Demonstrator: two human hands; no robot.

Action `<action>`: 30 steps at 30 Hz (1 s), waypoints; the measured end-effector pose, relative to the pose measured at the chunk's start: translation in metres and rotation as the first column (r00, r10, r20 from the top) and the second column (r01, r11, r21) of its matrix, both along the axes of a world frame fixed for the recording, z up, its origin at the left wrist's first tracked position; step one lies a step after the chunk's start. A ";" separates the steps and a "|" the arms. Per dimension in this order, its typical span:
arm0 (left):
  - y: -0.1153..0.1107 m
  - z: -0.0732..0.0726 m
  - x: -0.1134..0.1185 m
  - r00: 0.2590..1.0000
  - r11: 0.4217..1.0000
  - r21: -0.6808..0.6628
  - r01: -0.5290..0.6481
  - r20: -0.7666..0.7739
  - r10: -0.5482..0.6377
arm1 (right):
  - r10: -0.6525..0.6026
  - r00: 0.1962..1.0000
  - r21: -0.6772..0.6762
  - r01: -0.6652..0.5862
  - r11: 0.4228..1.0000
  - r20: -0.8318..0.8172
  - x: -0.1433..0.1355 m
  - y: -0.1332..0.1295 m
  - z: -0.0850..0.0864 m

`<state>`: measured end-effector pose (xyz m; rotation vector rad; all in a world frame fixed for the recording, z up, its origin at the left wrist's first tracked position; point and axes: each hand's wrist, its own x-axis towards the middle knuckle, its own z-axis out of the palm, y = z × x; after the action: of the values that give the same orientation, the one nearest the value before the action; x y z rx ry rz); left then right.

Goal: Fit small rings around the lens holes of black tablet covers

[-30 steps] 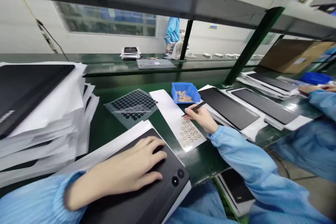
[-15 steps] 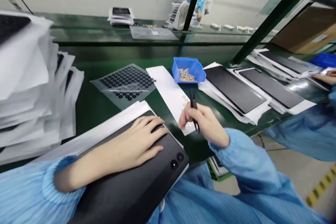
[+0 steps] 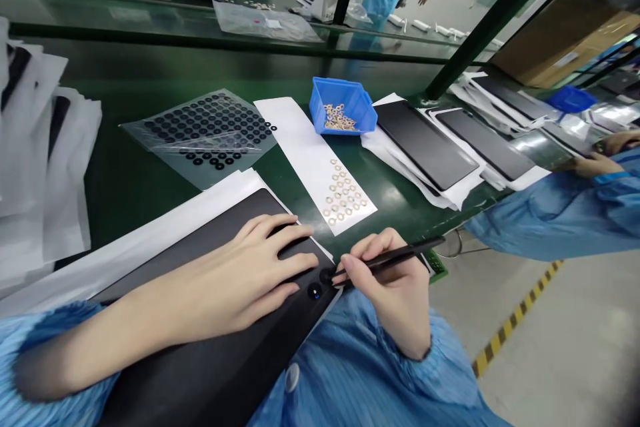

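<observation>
My left hand (image 3: 255,273) lies flat with fingers spread on a black tablet back panel (image 3: 200,373), which rests on white paper sheets (image 3: 165,233). Two round camera lenses (image 3: 315,291) sit near the panel's right corner. In my right hand (image 3: 390,280) is a pair of black tweezers (image 3: 395,257), pinched between thumb and fingers. Their tips are at the upper lens, at the panel's edge; whether they grip anything is too small to tell. Beyond the panel, a white strip (image 3: 295,140) carries several small gold rings (image 3: 341,193).
A blue bin (image 3: 367,117) holds loose gold rings. Left of it lies a clear sheet of black rings (image 3: 205,120). Paper-wrapped stacks (image 3: 75,167) stand at the left; dark panels (image 3: 425,143) lie on paper at the right. A co-worker's sleeve (image 3: 560,213) reaches in from the right.
My right hand has come from the white strip down to the lenses, turning the tweezers from upright to nearly level. My left hand still rests on the panel. The view has shifted.
</observation>
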<state>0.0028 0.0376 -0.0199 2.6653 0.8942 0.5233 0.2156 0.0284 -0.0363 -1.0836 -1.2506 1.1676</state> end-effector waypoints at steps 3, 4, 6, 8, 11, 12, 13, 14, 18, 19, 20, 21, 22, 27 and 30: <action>0.001 0.001 0.000 0.999 1.000 0.003 0.021 -0.026 -0.021 | -0.111 0.993 0.034 0.110 0.993 0.027 -0.008 -0.002 -0.003; 0.001 0.001 0.000 0.999 1.000 0.004 0.022 -0.033 -0.022 | -0.139 0.989 0.044 0.138 0.990 0.039 -0.011 -0.002 -0.005; 0.001 0.000 0.000 0.999 1.000 -0.002 0.019 -0.043 -0.019 | -0.158 0.985 0.056 0.154 0.987 0.073 -0.014 -0.003 -0.006; 0.001 -0.002 0.000 0.999 1.000 -0.008 0.004 -0.041 -0.004 | -0.168 0.980 0.075 0.161 0.984 0.105 -0.016 -0.003 -0.006; 0.001 -0.002 0.001 1.000 1.000 -0.010 0.000 -0.028 0.000 | -0.178 0.973 0.100 0.165 0.981 0.146 -0.015 -0.004 -0.004; 0.002 -0.002 0.001 1.000 1.000 -0.011 0.001 -0.022 -0.002 | -0.178 0.972 0.105 0.163 0.981 0.155 -0.015 -0.005 -0.004; 0.002 -0.001 0.001 1.000 1.000 -0.012 0.005 -0.017 -0.005 | -0.180 0.970 0.108 0.164 0.981 0.161 -0.015 -0.005 -0.004; 0.002 -0.001 0.001 1.000 1.000 -0.015 0.009 -0.016 -0.009 | -0.177 0.970 0.106 0.161 0.981 0.168 -0.015 -0.005 -0.004; 0.003 0.000 0.002 1.000 1.000 -0.024 0.006 -0.027 -0.007 | -0.163 0.962 0.085 0.147 0.985 0.219 -0.013 -0.004 -0.004; 0.003 -0.001 0.002 1.000 1.000 -0.028 0.003 -0.025 -0.004 | -0.155 0.960 0.080 0.140 0.987 0.233 -0.013 -0.004 -0.004; 0.003 -0.001 0.002 1.000 0.999 -0.033 0.002 -0.024 -0.003 | -0.146 0.959 0.076 0.132 0.988 0.244 -0.012 -0.004 -0.004; 0.002 -0.002 0.002 1.000 0.999 -0.036 0.003 -0.019 -0.003 | -0.138 0.958 0.070 0.124 0.990 0.253 -0.011 -0.004 -0.004; 0.002 -0.002 0.001 1.000 0.999 -0.038 0.002 -0.012 -0.003 | -0.128 0.958 0.064 0.115 0.991 0.259 -0.011 -0.003 -0.004; 0.001 -0.002 0.000 1.000 0.999 -0.049 -0.006 0.002 0.006 | -0.109 0.963 0.070 0.094 0.993 0.245 -0.010 -0.003 -0.005; 0.001 -0.001 0.000 1.000 0.999 -0.051 0.005 -0.016 -0.005 | -0.106 0.969 0.073 0.092 0.993 0.223 -0.011 -0.003 -0.005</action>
<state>0.0027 0.0384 -0.0212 2.6285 0.8931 0.4714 0.2045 0.0256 -0.0412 -1.2450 -1.3816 0.9428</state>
